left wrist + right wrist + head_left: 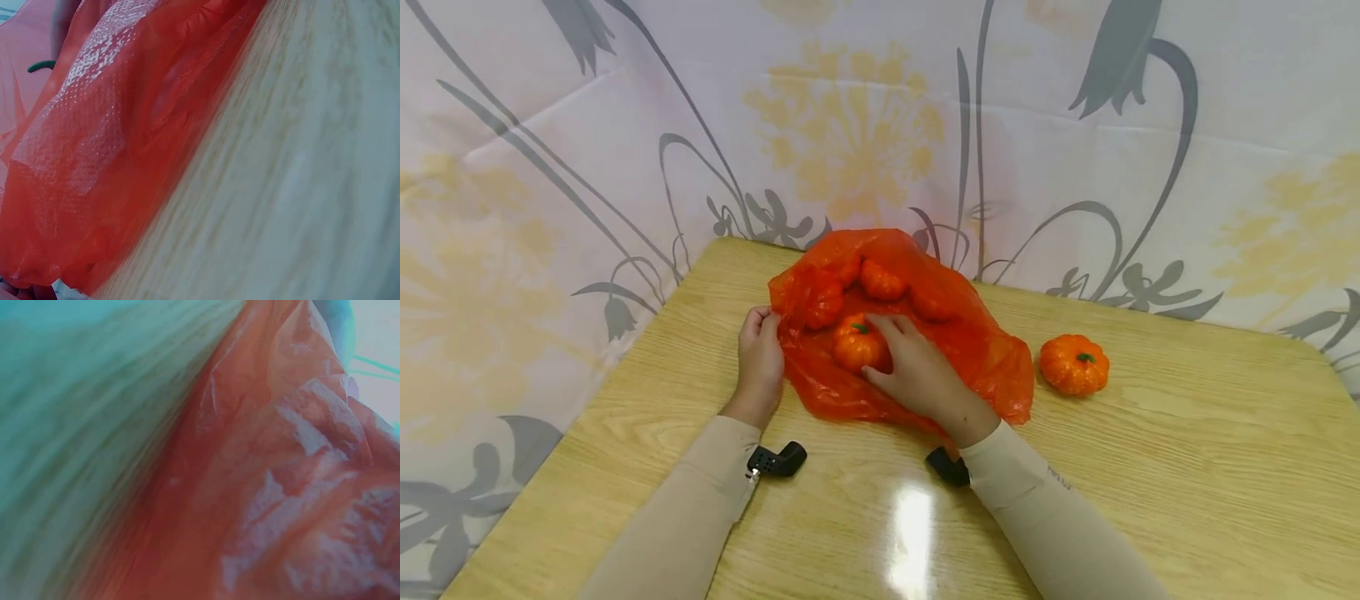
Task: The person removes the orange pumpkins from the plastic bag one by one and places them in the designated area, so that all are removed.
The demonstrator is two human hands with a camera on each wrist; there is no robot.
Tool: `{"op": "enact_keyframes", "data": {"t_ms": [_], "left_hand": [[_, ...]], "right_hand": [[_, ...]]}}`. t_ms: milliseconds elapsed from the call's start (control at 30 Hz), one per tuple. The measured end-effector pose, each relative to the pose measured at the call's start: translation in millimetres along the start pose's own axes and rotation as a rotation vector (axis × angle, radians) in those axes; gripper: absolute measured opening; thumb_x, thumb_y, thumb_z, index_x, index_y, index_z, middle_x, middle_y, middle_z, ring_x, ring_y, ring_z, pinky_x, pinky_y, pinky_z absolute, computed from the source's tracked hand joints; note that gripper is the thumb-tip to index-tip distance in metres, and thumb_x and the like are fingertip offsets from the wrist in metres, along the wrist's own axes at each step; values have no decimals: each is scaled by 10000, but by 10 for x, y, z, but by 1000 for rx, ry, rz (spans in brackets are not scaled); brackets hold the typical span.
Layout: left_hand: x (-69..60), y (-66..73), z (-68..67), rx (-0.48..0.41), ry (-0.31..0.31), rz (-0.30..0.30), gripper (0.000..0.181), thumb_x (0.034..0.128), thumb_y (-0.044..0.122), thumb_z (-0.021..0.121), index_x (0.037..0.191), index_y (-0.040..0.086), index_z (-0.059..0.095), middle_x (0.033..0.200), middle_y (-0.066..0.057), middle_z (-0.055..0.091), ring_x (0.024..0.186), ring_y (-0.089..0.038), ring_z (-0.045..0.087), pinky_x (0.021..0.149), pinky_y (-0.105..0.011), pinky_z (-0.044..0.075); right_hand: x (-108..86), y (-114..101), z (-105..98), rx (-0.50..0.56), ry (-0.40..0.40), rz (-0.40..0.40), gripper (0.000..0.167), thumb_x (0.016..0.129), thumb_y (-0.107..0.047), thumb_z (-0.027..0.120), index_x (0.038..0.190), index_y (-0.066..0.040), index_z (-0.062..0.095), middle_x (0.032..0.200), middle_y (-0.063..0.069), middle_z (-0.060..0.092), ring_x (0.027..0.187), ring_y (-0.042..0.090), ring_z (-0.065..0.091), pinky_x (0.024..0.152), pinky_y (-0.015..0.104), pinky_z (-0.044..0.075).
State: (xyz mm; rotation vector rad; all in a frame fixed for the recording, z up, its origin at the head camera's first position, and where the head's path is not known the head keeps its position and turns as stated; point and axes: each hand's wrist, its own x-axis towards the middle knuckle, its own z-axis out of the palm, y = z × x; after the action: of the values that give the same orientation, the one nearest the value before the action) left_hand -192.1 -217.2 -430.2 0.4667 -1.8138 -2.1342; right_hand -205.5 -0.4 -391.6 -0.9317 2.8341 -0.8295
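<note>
The bag [966, 342] lay mid-frame on the worktop [1210, 450], pumpkins [882, 280] in its rear, a nearer pumpkin [852, 350] at its mouth. A separate pumpkin [1074, 367] sat just right of the bag; behind, a backdrop [865, 125] spanned the upper frame.

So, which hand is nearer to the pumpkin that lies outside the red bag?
Right: the right hand, over the red bag, is left of that pumpkin; the left hand is farther left, at the bag's opposite edge.

A light wood-grain surface [1195, 450] carries a white glare [912, 533] toward the bottom of the head view. Behind it and on its left rises a creased, pale backdrop [1037, 171], printed with drooping grey flowers [1122, 54], curved stems [1188, 92] and yellow blooms [857, 125].
</note>
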Motion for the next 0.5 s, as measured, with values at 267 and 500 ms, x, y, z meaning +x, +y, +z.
{"op": "enact_keyframes", "data": {"t_ms": [267,500], "left_hand": [[-6,-13,15,2,-1,-6,155,1063,172,339,1047,94,472,1085,-1,477,1042,-146,505,917,-224,428],[-7,17,24,-7,3,9,147,1059,167,344,1030,104,474,1075,5,479,1037,-135,504,908,-220,422]], "right_hand": [[-161,-100,-60,-20,40,-11,699,885,-317,748,1488,-183,422,1428,106,494,1129,343,642,1011,484,512],[-330,-163,-109,-13,91,-43,696,873,-312,758,1479,-191,438,1460,82,481,1140,326,650,1016,464,513]]}}
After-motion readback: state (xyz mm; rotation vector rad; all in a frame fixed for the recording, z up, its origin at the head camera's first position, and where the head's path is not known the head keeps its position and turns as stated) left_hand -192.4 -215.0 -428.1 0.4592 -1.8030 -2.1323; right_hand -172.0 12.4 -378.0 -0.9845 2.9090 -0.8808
